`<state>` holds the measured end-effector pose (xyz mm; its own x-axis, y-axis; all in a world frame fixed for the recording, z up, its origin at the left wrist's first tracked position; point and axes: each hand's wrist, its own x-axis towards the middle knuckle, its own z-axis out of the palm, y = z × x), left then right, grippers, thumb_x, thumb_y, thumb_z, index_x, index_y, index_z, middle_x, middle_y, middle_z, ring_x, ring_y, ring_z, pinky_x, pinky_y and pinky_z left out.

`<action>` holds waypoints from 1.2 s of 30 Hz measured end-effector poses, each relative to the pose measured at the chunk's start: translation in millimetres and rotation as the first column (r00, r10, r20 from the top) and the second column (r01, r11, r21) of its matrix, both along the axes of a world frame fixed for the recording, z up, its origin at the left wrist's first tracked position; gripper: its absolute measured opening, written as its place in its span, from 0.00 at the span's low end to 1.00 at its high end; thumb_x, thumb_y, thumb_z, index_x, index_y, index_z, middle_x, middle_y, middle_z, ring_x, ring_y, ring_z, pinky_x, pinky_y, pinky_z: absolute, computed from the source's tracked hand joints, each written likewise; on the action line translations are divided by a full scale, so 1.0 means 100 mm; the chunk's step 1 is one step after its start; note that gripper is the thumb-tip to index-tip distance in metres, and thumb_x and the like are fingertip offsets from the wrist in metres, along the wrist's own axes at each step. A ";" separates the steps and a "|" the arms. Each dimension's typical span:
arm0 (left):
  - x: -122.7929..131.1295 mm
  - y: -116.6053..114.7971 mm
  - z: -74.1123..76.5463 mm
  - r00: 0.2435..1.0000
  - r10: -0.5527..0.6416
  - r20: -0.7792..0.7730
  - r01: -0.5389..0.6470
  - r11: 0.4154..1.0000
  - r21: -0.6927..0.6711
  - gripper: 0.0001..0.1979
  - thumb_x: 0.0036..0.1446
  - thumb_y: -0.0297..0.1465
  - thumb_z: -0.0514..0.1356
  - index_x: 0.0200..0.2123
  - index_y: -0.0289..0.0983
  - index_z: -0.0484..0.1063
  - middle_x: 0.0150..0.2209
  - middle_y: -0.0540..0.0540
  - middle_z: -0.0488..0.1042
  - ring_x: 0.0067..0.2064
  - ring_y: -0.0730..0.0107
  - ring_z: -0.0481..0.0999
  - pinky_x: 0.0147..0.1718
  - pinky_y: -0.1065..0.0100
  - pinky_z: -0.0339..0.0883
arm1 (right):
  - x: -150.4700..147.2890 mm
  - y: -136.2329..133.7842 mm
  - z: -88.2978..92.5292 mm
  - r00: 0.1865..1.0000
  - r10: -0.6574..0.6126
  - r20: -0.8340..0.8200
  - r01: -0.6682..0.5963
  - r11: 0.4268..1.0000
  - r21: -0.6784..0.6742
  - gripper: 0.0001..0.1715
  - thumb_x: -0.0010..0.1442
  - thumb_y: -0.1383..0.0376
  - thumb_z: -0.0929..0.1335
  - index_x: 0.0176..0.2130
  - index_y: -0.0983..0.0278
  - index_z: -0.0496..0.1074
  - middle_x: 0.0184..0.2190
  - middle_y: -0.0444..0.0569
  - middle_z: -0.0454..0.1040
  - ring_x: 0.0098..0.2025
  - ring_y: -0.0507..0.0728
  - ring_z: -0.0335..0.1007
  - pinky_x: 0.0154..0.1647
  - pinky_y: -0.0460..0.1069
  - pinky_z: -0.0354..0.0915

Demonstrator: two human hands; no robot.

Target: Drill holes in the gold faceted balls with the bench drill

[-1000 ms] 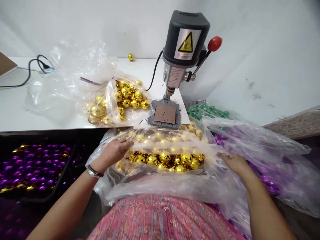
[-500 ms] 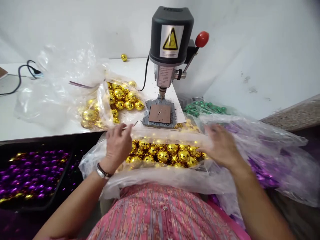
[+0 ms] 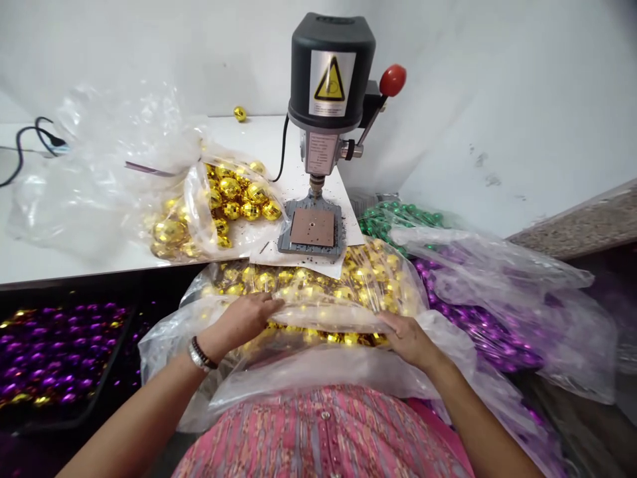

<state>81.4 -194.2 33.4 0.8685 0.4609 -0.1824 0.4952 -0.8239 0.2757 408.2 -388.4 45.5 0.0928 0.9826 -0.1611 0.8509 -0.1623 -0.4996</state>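
A clear plastic bag (image 3: 318,285) full of gold faceted balls lies on my lap, just below the table edge. My left hand (image 3: 246,318) rests on the bag's near left edge with fingers closed on the plastic. My right hand (image 3: 405,335) grips the bag's near right edge. A thin strip of gold balls (image 3: 343,337) shows in the bag's opening between my hands.
A small bench drill press (image 3: 328,86) with a red-knobbed lever (image 3: 392,79) stands on the white table (image 3: 60,255). Another open bag of gold balls (image 3: 223,196) lies left of it. Green beads (image 3: 393,216), a bag of purple balls (image 3: 492,312) at right, a tray of purple balls (image 3: 54,345) at left.
Both hands have come down and toward me with the top layer of plastic, covering most of the gold balls. The bag's opening is now much narrower.
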 end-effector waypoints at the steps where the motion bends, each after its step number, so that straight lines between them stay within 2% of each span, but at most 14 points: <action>1: 0.00 -0.03 0.01 1.000 -0.024 0.002 0.024 1.000 -0.012 0.23 0.56 0.15 0.54 0.50 0.38 0.78 0.38 0.40 0.80 0.39 0.59 0.81 0.39 0.61 0.76 | -0.03 -0.06 0.02 0.999 0.008 -0.033 -0.009 0.999 -0.031 0.22 0.60 0.70 0.59 0.41 0.60 0.79 0.36 0.46 0.83 0.38 0.54 0.80 0.40 0.47 0.74; 4: 0.04 0.00 0.06 1.000 -0.003 0.026 0.004 1.000 -0.027 0.22 0.58 0.17 0.55 0.51 0.39 0.78 0.39 0.41 0.80 0.39 0.60 0.81 0.39 0.62 0.75 | 0.01 -0.04 0.11 0.997 0.007 -0.081 -0.016 0.994 -0.110 0.21 0.60 0.69 0.59 0.41 0.60 0.79 0.37 0.46 0.83 0.38 0.54 0.79 0.41 0.47 0.73; 7: 0.09 0.16 0.14 0.998 0.049 0.051 -0.048 0.999 -0.017 0.20 0.59 0.22 0.59 0.53 0.40 0.77 0.43 0.39 0.80 0.42 0.60 0.81 0.41 0.63 0.75 | 0.20 0.20 0.26 0.996 -0.010 -0.093 -0.006 0.985 -0.170 0.17 0.61 0.62 0.64 0.43 0.61 0.79 0.40 0.47 0.83 0.42 0.56 0.79 0.44 0.48 0.73; 9: 0.10 0.27 0.19 0.999 -0.025 0.043 0.027 0.998 -0.063 0.20 0.57 0.30 0.65 0.54 0.39 0.77 0.46 0.38 0.80 0.45 0.57 0.81 0.44 0.61 0.75 | 0.36 0.42 0.37 0.994 0.016 -0.112 -0.039 0.977 -0.209 0.20 0.54 0.53 0.72 0.43 0.60 0.81 0.42 0.47 0.83 0.45 0.58 0.79 0.47 0.49 0.73; 11: 0.12 0.36 0.22 0.991 -0.097 0.095 0.109 0.985 -0.133 0.23 0.55 0.37 0.68 0.55 0.39 0.77 0.51 0.37 0.79 0.49 0.55 0.80 0.49 0.59 0.75 | 0.49 0.63 0.44 0.991 0.036 -0.128 -0.063 0.974 -0.218 0.26 0.48 0.47 0.75 0.42 0.59 0.82 0.46 0.47 0.82 0.49 0.60 0.78 0.52 0.50 0.72; 13: 0.18 0.44 0.21 0.974 0.005 0.226 0.026 0.991 -0.132 0.20 0.61 0.39 0.63 0.55 0.38 0.77 0.53 0.36 0.79 0.52 0.56 0.80 0.52 0.58 0.74 | 0.54 0.84 0.46 0.995 -0.020 -0.095 0.004 0.985 -0.172 0.26 0.58 0.45 0.68 0.44 0.60 0.82 0.49 0.49 0.81 0.52 0.59 0.77 0.56 0.51 0.71; 15: 0.29 0.51 0.17 0.919 0.212 0.334 -0.187 0.977 -0.104 0.17 0.68 0.35 0.55 0.53 0.37 0.77 0.52 0.36 0.80 0.50 0.58 0.81 0.51 0.59 0.74 | 0.51 1.08 0.41 0.989 -0.147 -0.019 0.144 0.986 -0.089 0.29 0.68 0.50 0.59 0.49 0.62 0.79 0.52 0.52 0.79 0.55 0.59 0.75 0.58 0.53 0.69; 17: 0.46 0.56 0.10 0.857 0.388 0.338 -0.371 0.921 -0.118 0.16 0.67 0.31 0.53 0.52 0.36 0.77 0.48 0.37 0.82 0.47 0.59 0.82 0.49 0.60 0.75 | 0.40 1.34 0.32 0.967 -0.250 0.043 0.251 0.968 -0.017 0.28 0.71 0.54 0.56 0.54 0.62 0.76 0.55 0.54 0.77 0.58 0.59 0.73 0.60 0.53 0.67; 19: 0.63 0.59 0.02 0.820 0.494 0.290 -0.472 0.869 -0.147 0.16 0.66 0.29 0.54 0.52 0.34 0.76 0.45 0.38 0.82 0.44 0.59 0.82 0.47 0.61 0.75 | 0.27 1.64 0.24 0.956 -0.285 0.072 0.285 0.959 0.012 0.25 0.72 0.56 0.57 0.58 0.61 0.73 0.58 0.54 0.75 0.60 0.58 0.71 0.63 0.54 0.65; 22: 0.80 0.60 -0.10 0.749 0.589 0.302 -0.580 0.804 -0.132 0.17 0.65 0.29 0.56 0.55 0.33 0.73 0.45 0.35 0.82 0.45 0.57 0.82 0.46 0.60 0.74 | 0.13 2.05 0.16 0.957 -0.276 0.092 0.278 0.961 -0.007 0.24 0.71 0.53 0.61 0.56 0.64 0.72 0.56 0.55 0.75 0.58 0.57 0.72 0.64 0.58 0.66; 25: 0.85 0.58 -0.20 0.687 0.636 0.350 -0.631 0.762 -0.145 0.19 0.64 0.28 0.56 0.57 0.32 0.71 0.45 0.34 0.81 0.46 0.55 0.81 0.46 0.58 0.74 | 0.12 2.28 0.13 0.961 -0.256 0.107 0.262 0.964 -0.046 0.25 0.69 0.50 0.64 0.52 0.66 0.73 0.51 0.53 0.76 0.54 0.56 0.73 0.62 0.60 0.67; 29: 0.82 0.59 -0.27 0.612 0.683 0.398 -0.638 0.724 -0.263 0.18 0.65 0.28 0.54 0.55 0.34 0.74 0.48 0.35 0.81 0.49 0.54 0.81 0.51 0.56 0.74 | 0.17 2.32 0.06 0.964 -0.247 0.104 0.253 0.966 -0.055 0.24 0.69 0.51 0.65 0.54 0.64 0.72 0.54 0.54 0.75 0.55 0.57 0.73 0.61 0.59 0.69; 33: 0.81 0.60 -0.31 0.530 0.746 0.403 -0.635 0.664 -0.395 0.17 0.64 0.31 0.56 0.54 0.35 0.75 0.43 0.39 0.83 0.43 0.57 0.82 0.47 0.59 0.75 | 0.19 2.35 -0.02 0.962 -0.260 0.083 0.263 0.964 -0.032 0.24 0.69 0.53 0.65 0.57 0.63 0.71 0.58 0.55 0.72 0.60 0.58 0.70 0.64 0.61 0.66; 36: 0.81 0.61 -0.34 0.488 0.784 0.384 -0.643 0.621 -0.449 0.18 0.63 0.33 0.57 0.54 0.33 0.74 0.40 0.40 0.83 0.41 0.58 0.82 0.45 0.60 0.75 | 0.20 2.50 -0.04 0.966 -0.253 0.056 0.254 0.967 -0.027 0.23 0.69 0.54 0.66 0.58 0.64 0.71 0.59 0.55 0.72 0.61 0.59 0.69 0.65 0.62 0.66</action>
